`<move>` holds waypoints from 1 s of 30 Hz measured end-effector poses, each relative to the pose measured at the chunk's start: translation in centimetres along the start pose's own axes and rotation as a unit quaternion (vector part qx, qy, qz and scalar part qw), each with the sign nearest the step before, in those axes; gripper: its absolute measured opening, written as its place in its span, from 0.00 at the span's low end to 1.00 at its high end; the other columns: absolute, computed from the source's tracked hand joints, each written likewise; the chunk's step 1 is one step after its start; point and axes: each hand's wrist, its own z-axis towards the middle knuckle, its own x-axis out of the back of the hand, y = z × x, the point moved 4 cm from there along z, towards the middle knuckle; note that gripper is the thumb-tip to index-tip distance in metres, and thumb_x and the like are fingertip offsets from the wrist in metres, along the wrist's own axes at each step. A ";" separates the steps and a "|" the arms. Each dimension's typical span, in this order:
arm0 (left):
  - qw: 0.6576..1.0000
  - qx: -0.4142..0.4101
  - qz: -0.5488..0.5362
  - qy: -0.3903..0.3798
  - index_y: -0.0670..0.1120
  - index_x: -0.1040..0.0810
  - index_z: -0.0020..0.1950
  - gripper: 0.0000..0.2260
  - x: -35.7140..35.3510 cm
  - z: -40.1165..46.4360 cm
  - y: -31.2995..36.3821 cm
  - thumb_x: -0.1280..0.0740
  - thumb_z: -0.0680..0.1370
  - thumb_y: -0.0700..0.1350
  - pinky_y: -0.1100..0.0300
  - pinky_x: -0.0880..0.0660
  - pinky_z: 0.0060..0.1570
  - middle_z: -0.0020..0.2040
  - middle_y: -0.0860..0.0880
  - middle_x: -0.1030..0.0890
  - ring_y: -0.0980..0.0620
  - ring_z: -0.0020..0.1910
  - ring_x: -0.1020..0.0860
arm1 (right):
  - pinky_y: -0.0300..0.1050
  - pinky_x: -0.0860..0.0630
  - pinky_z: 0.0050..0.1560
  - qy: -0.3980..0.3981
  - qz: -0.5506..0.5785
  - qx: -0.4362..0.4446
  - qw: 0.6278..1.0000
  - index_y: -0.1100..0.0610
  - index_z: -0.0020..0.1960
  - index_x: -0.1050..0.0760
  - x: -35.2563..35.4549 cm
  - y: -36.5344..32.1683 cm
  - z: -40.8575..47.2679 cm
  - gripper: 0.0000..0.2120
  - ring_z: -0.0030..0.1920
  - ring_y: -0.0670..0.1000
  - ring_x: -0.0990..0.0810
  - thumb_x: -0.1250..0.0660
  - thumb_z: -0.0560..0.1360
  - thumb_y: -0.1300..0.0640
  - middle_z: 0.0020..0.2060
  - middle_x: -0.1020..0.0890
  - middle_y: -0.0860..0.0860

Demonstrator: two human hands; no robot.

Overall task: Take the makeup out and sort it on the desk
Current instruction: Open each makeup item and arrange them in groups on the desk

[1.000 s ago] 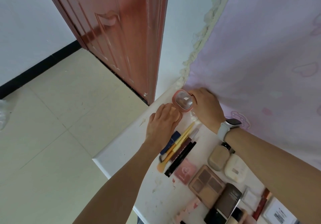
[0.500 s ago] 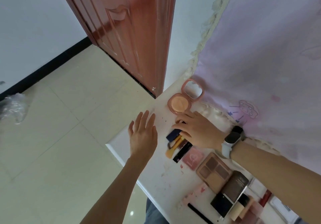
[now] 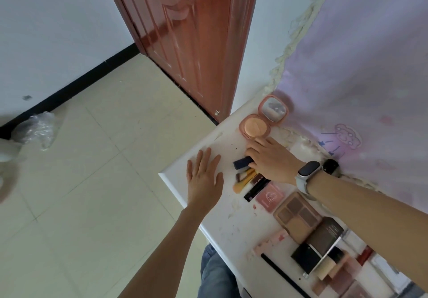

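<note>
An open pink compact (image 3: pixel 256 127) with its mirror lid (image 3: pixel 273 111) leaning on the curtain stands at the far corner of the white desk (image 3: pixel 199 149). My right hand (image 3: pixel 271 159), with a smartwatch on the wrist, lies over a bundle of makeup sticks: a dark blue tube (image 3: pixel 242 162), yellow-handled brushes (image 3: pixel 244 179) and a black pencil (image 3: pixel 257 190). Whether its fingers curl round any of them is hidden. My left hand (image 3: pixel 205 177) hovers flat with fingers spread over the desk's left edge, holding nothing. A pink blush case (image 3: pixel 269 197) and a brown eyeshadow palette (image 3: pixel 296 216) lie nearer me.
More palettes, boxes and a black pencil (image 3: pixel 282 272) crowd the desk's near right. A lilac curtain (image 3: pixel 359 66) hangs behind the desk. A red-brown door (image 3: pixel 185 31) stands beyond the corner. Tiled floor with a plastic bag (image 3: pixel 34 128) lies to the left.
Both hands let go of the compact, which now stands open at the corner. My right hand dropped onto the brushes and pencils, and my left hand drew back to the desk's edge.
</note>
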 end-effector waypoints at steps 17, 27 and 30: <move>0.957 -0.039 -0.287 -0.007 0.51 0.22 0.49 0.06 3.2 -2.5 4.2 0.34 0.76 0.41 0.71 0.32 0.43 0.42 0.60 0.23 0.64 0.42 0.27 | 0.42 0.27 0.41 0.010 0.326 -0.070 0.943 0.58 0.57 0.32 1.3 -3.9 -4.8 0.12 0.39 0.49 0.24 0.44 0.79 0.51 0.43 0.24 0.50; 0.958 -0.067 -0.278 -0.030 0.49 0.21 0.50 0.06 2.3 -1.7 4.9 0.32 0.75 0.42 0.73 0.33 0.42 0.43 0.56 0.21 0.63 0.42 0.26 | 0.34 0.35 0.32 0.046 0.326 -0.063 0.942 0.54 0.55 0.32 -0.3 -2.2 -5.6 0.10 0.32 0.42 0.28 0.42 0.78 0.49 0.35 0.28 0.41; 0.957 -0.073 -0.273 -0.064 0.53 0.23 0.49 0.07 2.0 -1.5 5.0 0.29 0.73 0.44 0.73 0.32 0.42 0.42 0.58 0.21 0.63 0.41 0.26 | 0.36 0.31 0.35 0.057 0.306 -0.062 0.948 0.52 0.59 0.32 -0.5 -1.9 -6.0 0.13 0.38 0.45 0.25 0.42 0.78 0.47 0.43 0.23 0.45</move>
